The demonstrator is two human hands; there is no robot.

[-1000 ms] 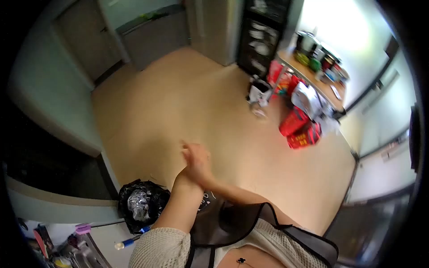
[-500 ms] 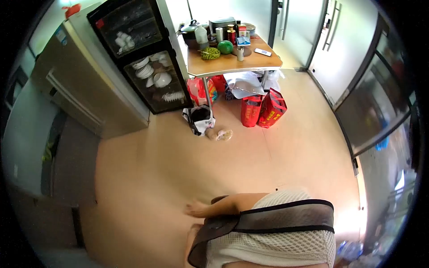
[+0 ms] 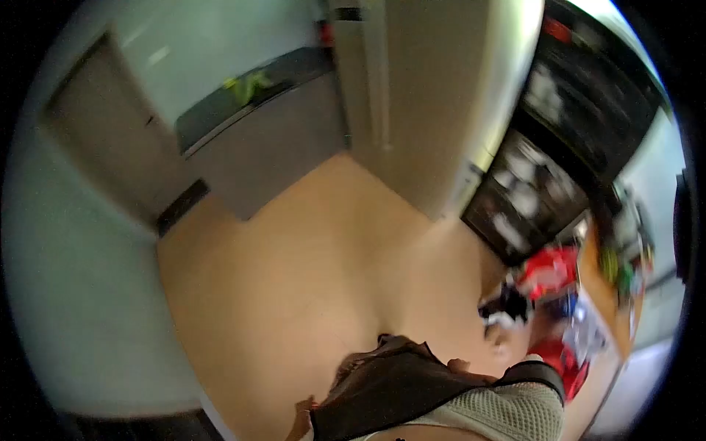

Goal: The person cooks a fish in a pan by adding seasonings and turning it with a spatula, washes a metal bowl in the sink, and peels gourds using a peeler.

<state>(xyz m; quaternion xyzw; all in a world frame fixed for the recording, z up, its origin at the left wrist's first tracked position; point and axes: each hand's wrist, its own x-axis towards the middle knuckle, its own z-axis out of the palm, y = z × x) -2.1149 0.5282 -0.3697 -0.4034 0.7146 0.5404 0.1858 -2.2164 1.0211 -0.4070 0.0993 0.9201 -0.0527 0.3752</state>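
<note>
Low in the head view, my left hand (image 3: 304, 414) hangs at the left edge of the dark apron (image 3: 397, 386). It is small and smeared, and its fingers do not show clearly. On the other side of the apron, a bit of my right hand (image 3: 460, 365) shows beside the light knitted sleeve (image 3: 507, 408); its fingers are hidden. No object can be made out in either hand.
Tan floor (image 3: 294, 294) spreads ahead. Beyond it stand a grey counter (image 3: 272, 140) with something green on top, a tall fridge (image 3: 419, 95) and a dark dish cabinet (image 3: 526, 195). Red bags (image 3: 548, 272) lie by a wooden table (image 3: 599, 294) at right.
The view has swung right to the table, then back left to the counter and fridge. My hands, close together a second ago, are now apart at either side of the apron.
</note>
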